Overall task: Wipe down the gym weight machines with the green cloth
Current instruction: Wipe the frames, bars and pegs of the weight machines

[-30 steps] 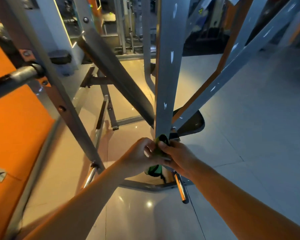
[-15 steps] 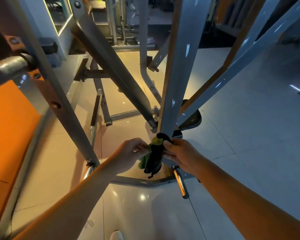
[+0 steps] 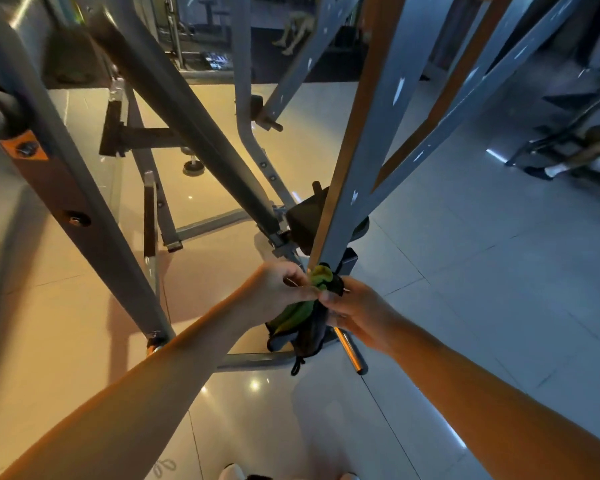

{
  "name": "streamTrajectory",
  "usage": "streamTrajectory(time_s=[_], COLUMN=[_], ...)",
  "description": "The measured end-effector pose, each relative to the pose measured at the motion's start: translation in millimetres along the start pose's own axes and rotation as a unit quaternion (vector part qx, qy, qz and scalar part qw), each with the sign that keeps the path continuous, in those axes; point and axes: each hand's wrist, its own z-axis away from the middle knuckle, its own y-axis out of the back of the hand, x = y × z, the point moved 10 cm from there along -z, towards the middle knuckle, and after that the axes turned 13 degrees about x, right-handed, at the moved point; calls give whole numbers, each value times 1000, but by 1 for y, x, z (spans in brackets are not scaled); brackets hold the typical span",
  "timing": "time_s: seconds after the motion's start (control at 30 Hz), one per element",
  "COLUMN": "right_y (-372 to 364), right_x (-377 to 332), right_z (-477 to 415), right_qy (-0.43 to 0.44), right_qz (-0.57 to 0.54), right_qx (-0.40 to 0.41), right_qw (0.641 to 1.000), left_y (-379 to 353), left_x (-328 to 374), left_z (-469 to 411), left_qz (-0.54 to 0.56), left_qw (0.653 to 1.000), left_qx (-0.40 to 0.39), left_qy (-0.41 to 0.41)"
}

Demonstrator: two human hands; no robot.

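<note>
1. Both bare forearms reach forward and down from the lower corners and meet at the foot of a slanted grey bar of the weight machine.
2. The left hand shows its back, with the wrist bent slightly inward. Its fingers are curled in and pinch the left side of the green cloth.
3. The right hand comes in from the right with its thumb on top. Thumb and curled fingers grip the darker right side of the same cloth.
4. The cloth is bunched between the two hands, and its top touches the lower end of the bar. The rest hangs below the hands in a green fold and a darker part, with a thin cord dangling above the floor.
5. The cloth hides most fingertips of both hands.
6. Cloth and hands cover the bar's lower end, so I cannot tell whether the cloth wraps round it or only presses against it.
7. A chrome peg sticks out just beside the right hand, its upper end hidden under that hand.
8. The bar's top is cut off by the picture's edge. Only the tip of a pale shoe shows at the bottom edge, and the frame beam on the left is blurred.
</note>
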Motion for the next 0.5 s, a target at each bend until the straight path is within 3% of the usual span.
streamTrajectory(time_s=[0.2, 0.37, 0.5], right_y=[15, 53, 75], right_x=[-1, -2, 0], right_z=[1, 6, 8], right_qy=[33, 67, 62], right_qz=[86, 252, 293], right_qx=[52, 107, 111], right_qw=[994, 959, 948], left_y=[0, 6, 0], left_x=[3, 36, 63], left_z=[9, 10, 5], left_qz=[52, -20, -92], left_qw=[996, 997, 990], left_qx=[10, 71, 98], left_qy=[72, 14, -36])
